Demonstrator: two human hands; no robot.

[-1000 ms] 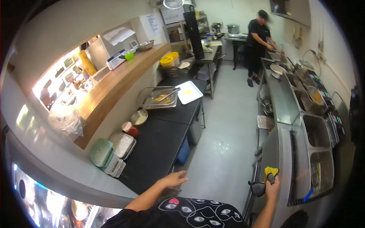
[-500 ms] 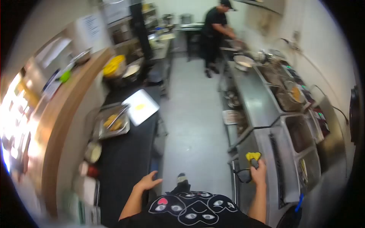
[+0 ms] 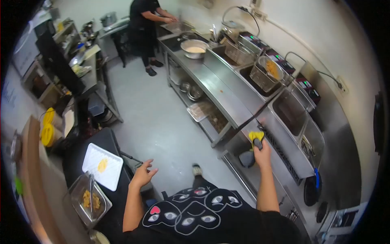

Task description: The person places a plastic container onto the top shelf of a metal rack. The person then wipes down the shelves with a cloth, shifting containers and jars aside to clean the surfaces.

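Observation:
My right hand [image 3: 262, 152] is closed around the dark handle of a tool [image 3: 246, 159] whose broad dark end hangs below it; a yellow cloth [image 3: 256, 136] shows at the top of the same grip. This hand is beside the front of the steel fryer counter [image 3: 227, 93]. My left hand [image 3: 143, 174] is over the aisle with its fingers apart and nothing in it. To its left are a white tray [image 3: 114, 173] with a yellow patch of food and a metal pan [image 3: 104, 206] with food pieces and tongs [image 3: 92, 195].
A co-worker in black [image 3: 142, 36] stands at the far end of the counter. Fry baskets [image 3: 263, 77] and a bowl [image 3: 194, 49] are on the right. Yellow-lidded tubs [image 3: 48, 134] are at the left, and a black pan [image 3: 312, 191] is at the lower right.
The view has swung right and moved forward along the aisle. The tray and pan now lie closer to my left hand. My right hand keeps its hold on the tool and cloth.

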